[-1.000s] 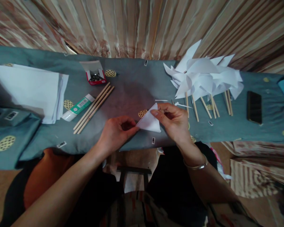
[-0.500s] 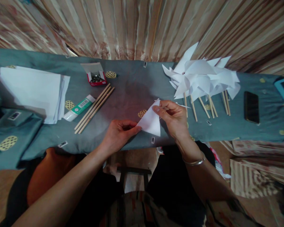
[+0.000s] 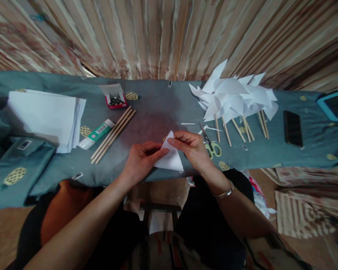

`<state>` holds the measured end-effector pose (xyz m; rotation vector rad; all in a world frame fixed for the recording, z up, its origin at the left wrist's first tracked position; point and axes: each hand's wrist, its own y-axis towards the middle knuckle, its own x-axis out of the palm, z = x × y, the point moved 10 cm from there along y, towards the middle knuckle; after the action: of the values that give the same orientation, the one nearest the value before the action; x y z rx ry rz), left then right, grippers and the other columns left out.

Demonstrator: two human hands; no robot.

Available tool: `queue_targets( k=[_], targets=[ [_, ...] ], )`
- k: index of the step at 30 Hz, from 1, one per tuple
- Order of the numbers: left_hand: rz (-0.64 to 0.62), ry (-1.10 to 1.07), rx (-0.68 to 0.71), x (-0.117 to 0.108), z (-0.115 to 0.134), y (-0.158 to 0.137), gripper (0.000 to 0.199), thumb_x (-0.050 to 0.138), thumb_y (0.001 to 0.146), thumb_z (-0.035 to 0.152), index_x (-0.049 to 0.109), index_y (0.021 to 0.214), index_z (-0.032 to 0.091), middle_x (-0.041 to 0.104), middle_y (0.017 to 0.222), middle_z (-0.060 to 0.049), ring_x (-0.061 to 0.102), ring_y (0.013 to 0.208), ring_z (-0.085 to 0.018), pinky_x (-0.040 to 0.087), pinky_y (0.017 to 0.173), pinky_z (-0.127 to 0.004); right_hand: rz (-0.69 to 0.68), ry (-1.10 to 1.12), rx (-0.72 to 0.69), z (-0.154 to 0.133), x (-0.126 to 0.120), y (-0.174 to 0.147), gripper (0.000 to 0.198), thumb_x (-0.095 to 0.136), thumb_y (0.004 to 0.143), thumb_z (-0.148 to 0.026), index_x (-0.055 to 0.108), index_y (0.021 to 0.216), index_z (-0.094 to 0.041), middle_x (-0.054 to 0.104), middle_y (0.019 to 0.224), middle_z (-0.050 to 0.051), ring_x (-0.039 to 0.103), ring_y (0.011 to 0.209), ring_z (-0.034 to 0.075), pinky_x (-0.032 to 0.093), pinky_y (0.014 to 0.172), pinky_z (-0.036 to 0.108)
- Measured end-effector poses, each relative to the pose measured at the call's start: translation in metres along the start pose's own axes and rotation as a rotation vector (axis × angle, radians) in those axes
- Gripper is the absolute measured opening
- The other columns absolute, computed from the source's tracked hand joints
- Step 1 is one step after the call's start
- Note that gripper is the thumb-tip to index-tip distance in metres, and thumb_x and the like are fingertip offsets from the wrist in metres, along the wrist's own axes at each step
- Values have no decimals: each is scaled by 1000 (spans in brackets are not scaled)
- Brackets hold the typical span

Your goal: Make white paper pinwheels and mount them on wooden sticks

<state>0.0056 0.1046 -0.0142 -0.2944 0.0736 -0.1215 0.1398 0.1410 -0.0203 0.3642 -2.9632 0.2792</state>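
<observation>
The folded piece of white paper (image 3: 171, 160), a narrow triangle, stood tip away from the person, just above the near edge of the desk (image 3: 154, 93). Both hands had it: the fingers of the left hand (image 3: 141, 160) were pinched on its left edge, and those of the right hand (image 3: 192, 150) gripped it close to the tip.

Half a second before, the left fingers had held only the lower left corner, with the hands further apart; now they sat higher along the edge and the two thumbs were near each other. The paper and the right hand had shifted leftward, and this uncovered the scissors (image 3: 212, 147), pale green in the handles, along with more of the thin paper strips (image 3: 210, 128) beside them. The pinwheels (image 3: 236, 98) and the wooden sticks (image 3: 112, 137) lay as before, though the whole view had tilted a little.

The tube (image 3: 97, 134) bore a green label with a barcode, its small print unreadable. The red box (image 3: 116, 101) of metal pieces had pale lettering on its front, too small to make out. White patches with dark letters dotted the blue-grey cover (image 3: 154, 116), also too blurred to read.
</observation>
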Motion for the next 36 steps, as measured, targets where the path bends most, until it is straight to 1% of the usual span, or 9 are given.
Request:
queue_targets(
  k=[4, 10, 14, 19, 24, 27, 30, 33, 36],
  targets=[
    [8, 42, -4, -1, -2, 0, 22, 69, 77, 41, 77, 79, 20, 75, 78, -3, 64, 70, -18, 48, 62, -27, -42, -15, -10, 3, 7, -2, 20, 81, 72, -38, 73, 78, -21, 72, 75, -4, 62, 64, 9, 51, 63, 23],
    [9, 103, 0, -2, -1, 0, 24, 65, 77, 41, 76, 73, 20, 73, 73, -2, 60, 66, -17, 44, 59, -26, -13, 40, 26, 5, 6, 0, 20, 85, 65, -34, 73, 75, -21, 72, 73, -4, 61, 65, 9, 50, 64, 23],
    [-35, 125, -11, 4, 0, 1, 24, 63, 77, 40, 74, 71, 19, 69, 67, -1, 56, 61, -15, 41, 56, -26, 8, 9, 9, 4, 3, 1, 17, 82, 69, -36, 73, 71, -21, 69, 69, -4, 59, 63, 9, 48, 61, 22],
    [-83, 265, 85, 4, 7, 6, 27, 58, 79, 40, 69, 66, 19, 61, 61, 1, 50, 58, -13, 37, 56, -26, -30, -96, -59, 3, 4, 10, 22, 79, 71, -40, 71, 73, -20, 68, 68, -4, 56, 60, 9, 47, 59, 22],
    [-70, 442, 167, -4, 7, 16, 32, 57, 79, 42, 64, 61, 18, 58, 61, 0, 49, 59, -13, 34, 57, -26, -19, -464, -200, -12, 5, 14, 22, 69, 83, -40, 71, 83, -18, 71, 77, 1, 63, 69, 14, 50, 65, 28],
    [-34, 513, 158, -11, 3, 22, 33, 55, 79, 41, 62, 58, 17, 54, 56, 1, 47, 56, -13, 31, 55, -27, 54, -838, -443, -42, 12, -6, 22, 62, 91, -32, 70, 107, -20, 73, 107, 8, 65, 95, 20, 52, 87, 37],
    [-25, 561, 169, -14, 1, 25, 32, 54, 80, 38, 63, 58, 17, 51, 52, 2, 46, 54, -13, 30, 54, -27, -100, -1073, -683, -49, 42, -40, 27, 48, 98, -24, 65, 119, -19, 67, 124, 10, 60, 112, 23, 47, 102, 41],
    [-7, 609, 230, -15, 4, 24, 29, 56, 80, 37, 67, 62, 17, 60, 57, -1, 51, 58, -14, 33, 56, -27, -291, -1181, -749, -28, 65, -66, 31, 41, 99, -16, 64, 120, -15, 69, 116, 11, 60, 109, 23, 51, 99, 42],
    [6, 673, 296, -14, 8, 21, 25, 58, 80, 35, 70, 67, 18, 68, 68, -3, 57, 63, -15, 36, 59, -26, -385, -1262, -758, -7, 75, -82, 33, 44, 96, -10, 62, 123, -10, 66, 119, 15, 58, 110, 25, 51, 99, 43]
  ],
)
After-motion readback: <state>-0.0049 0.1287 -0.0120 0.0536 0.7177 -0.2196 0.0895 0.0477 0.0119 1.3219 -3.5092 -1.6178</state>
